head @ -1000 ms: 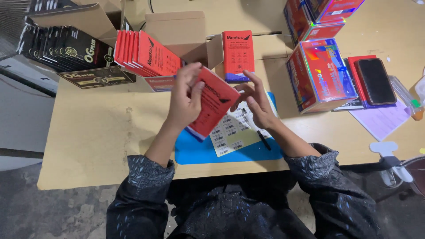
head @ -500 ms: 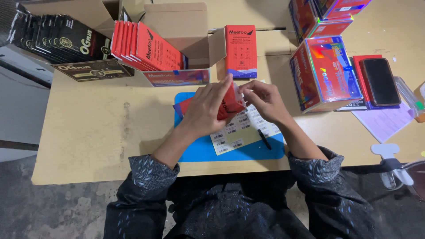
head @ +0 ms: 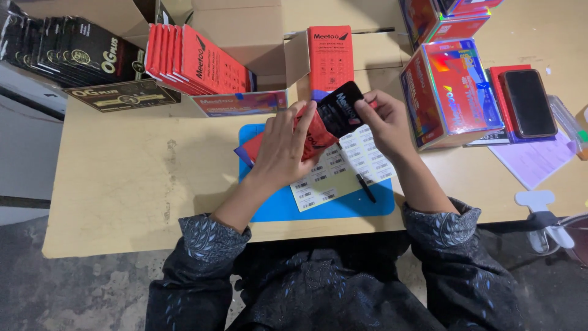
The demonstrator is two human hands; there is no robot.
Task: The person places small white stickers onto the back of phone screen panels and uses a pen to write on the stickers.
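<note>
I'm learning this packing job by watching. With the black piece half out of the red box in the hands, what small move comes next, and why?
Probably the right hand draws the black insert a little further clear, while the left hand steadies the red box. The insert pokes from the box's open end, pinched by the right fingers, and both are held above the barcode label sheet.

Both forearms reach forward, left hand and right hand close together (each grip closed).

Your work surface: a tan wooden table.
On it you have a blue mat, open cardboard boxes, a holographic carton, a red notebook, paper sheets and a black display box.
</note>
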